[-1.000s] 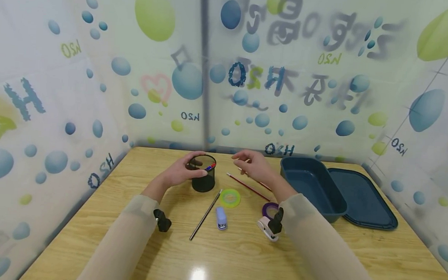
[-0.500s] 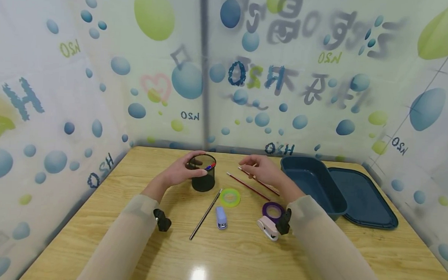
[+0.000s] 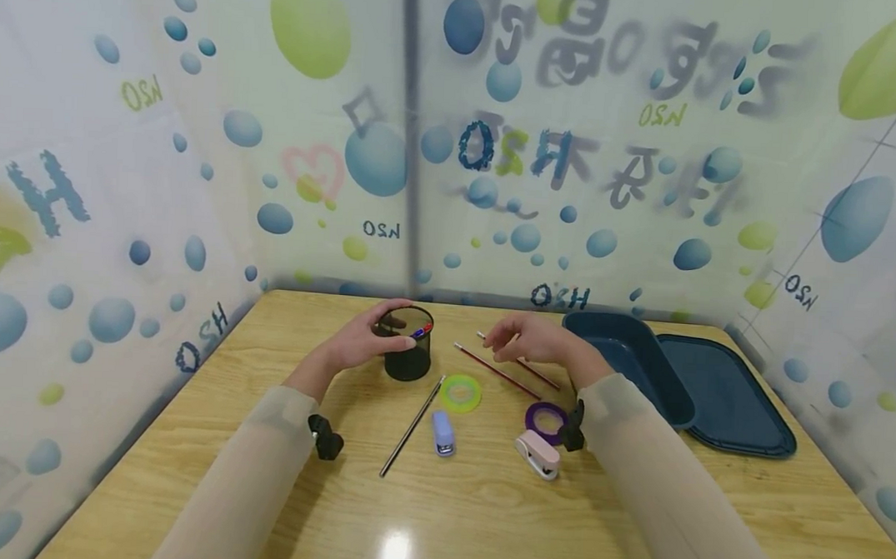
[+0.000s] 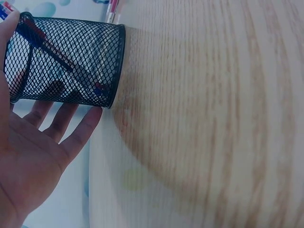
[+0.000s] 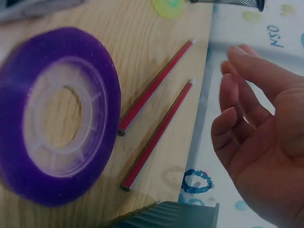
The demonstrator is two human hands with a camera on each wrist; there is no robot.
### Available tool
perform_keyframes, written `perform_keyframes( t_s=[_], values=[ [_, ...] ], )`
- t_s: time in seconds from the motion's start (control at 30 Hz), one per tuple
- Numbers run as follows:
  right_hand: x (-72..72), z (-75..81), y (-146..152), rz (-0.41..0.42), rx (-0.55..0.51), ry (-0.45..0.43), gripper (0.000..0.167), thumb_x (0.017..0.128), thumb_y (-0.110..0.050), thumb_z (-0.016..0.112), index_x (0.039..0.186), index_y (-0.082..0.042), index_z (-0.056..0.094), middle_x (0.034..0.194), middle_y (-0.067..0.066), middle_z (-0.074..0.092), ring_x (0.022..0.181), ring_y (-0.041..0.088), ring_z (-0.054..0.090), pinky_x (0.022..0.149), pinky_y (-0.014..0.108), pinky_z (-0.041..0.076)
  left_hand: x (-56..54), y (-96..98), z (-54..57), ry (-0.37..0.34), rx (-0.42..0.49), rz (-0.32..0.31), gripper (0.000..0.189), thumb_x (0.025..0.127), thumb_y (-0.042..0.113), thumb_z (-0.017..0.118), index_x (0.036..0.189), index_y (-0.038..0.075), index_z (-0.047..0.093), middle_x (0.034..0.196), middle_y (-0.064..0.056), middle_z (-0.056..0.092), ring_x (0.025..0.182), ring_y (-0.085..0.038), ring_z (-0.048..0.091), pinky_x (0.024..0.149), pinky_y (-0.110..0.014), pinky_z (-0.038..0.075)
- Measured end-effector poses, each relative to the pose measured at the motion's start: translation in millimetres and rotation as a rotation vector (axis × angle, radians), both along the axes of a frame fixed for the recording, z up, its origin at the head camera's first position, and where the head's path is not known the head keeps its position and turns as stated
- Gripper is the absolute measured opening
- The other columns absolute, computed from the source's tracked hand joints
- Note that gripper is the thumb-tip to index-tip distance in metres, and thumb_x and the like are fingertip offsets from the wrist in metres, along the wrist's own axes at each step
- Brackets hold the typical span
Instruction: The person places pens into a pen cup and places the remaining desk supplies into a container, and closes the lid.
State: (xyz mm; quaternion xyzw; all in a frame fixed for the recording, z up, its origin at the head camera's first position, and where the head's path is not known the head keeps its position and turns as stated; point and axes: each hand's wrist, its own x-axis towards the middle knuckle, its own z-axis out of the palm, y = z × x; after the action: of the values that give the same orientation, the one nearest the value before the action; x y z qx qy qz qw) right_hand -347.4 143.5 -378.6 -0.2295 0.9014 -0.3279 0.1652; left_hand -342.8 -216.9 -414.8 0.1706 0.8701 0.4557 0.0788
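Observation:
My left hand (image 3: 358,341) holds a black mesh pen holder (image 3: 408,365) upright on the table, thumb at the rim and fingers along the far side. Inside lean red and blue pens (image 3: 421,332), seen through the mesh in the left wrist view. My right hand (image 3: 539,340) hovers with loosely bent fingers and nothing in them. Below it lie two red pencils, the nearer pencil (image 5: 156,88) and the farther pencil (image 5: 159,135), roughly parallel. A purple tape roll (image 5: 12,118) looms large in the right wrist view, beside the pencils.
Between my arms lie a dark slim stick (image 3: 411,428), a yellow-green tape roll (image 3: 449,402), a lavender stapler (image 3: 443,433) and a pink-white stapler (image 3: 538,454). At the right stand a dark blue bin (image 3: 678,406) and its flat lid (image 3: 735,400). A printed curtain (image 3: 479,256) hangs behind the table.
My right hand has shifted to the right, uncovering more of the farther pencil and the purple tape roll. My left hand and the pen holder have stayed in place.

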Motion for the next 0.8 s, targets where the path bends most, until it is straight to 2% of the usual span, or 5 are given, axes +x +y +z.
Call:
perform_keyframes(
  t_s=[0.17, 0.33, 0.57, 0.8],
  values=[
    [-9.7, -6.7, -1.6, 0.020, 0.095, -0.024, 0.030, 0.101, -0.014, 0.075, 0.131, -0.015, 0.079, 0.127, 0.006, 0.075, 0.115, 0.024, 0.067, 0.105, 0.045, 0.057, -0.1, -0.5, 0.3, -0.006, 0.009, -0.003, 0.080, 0.099, 0.049, 0.081, 0.168, 0.037, 0.041, 0.160, -0.021, 0.054, 0.139, -0.043, 0.059, 0.113, -0.058, 0.052],
    [-18.6, -13.2, -3.5, 0.034, 0.128, -0.041, 0.031, 0.102, -0.014, 0.076, 0.133, -0.018, 0.079, 0.130, 0.007, 0.074, 0.113, 0.023, 0.069, 0.104, 0.043, 0.059, 0.7, -0.1, 1.1, -0.014, 0.031, -0.018, 0.079, 0.100, 0.045, 0.080, 0.168, 0.035, 0.041, 0.160, -0.021, 0.054, 0.140, -0.043, 0.059, 0.112, -0.058, 0.052],
    [-21.0, -20.2, -5.6, 0.018, 0.157, -0.072, 0.033, 0.100, -0.013, 0.081, 0.132, -0.018, 0.079, 0.118, 0.008, 0.074, 0.099, 0.019, 0.066, 0.093, 0.032, 0.058, 0.6, 1.6, 1.8, 0.000, 0.013, -0.011, 0.078, 0.100, 0.048, 0.080, 0.167, 0.038, 0.042, 0.159, -0.019, 0.054, 0.138, -0.041, 0.059, 0.112, -0.058, 0.050],
    [-20.6, -23.6, -11.1, 0.008, 0.160, -0.104, 0.039, 0.099, -0.009, 0.081, 0.136, -0.020, 0.079, 0.112, 0.007, 0.073, 0.097, 0.019, 0.062, 0.086, 0.029, 0.053, -0.1, -0.4, 1.4, 0.000, 0.009, -0.010, 0.078, 0.100, 0.047, 0.080, 0.168, 0.038, 0.042, 0.160, -0.018, 0.053, 0.138, -0.041, 0.058, 0.111, -0.057, 0.051]
  ],
)
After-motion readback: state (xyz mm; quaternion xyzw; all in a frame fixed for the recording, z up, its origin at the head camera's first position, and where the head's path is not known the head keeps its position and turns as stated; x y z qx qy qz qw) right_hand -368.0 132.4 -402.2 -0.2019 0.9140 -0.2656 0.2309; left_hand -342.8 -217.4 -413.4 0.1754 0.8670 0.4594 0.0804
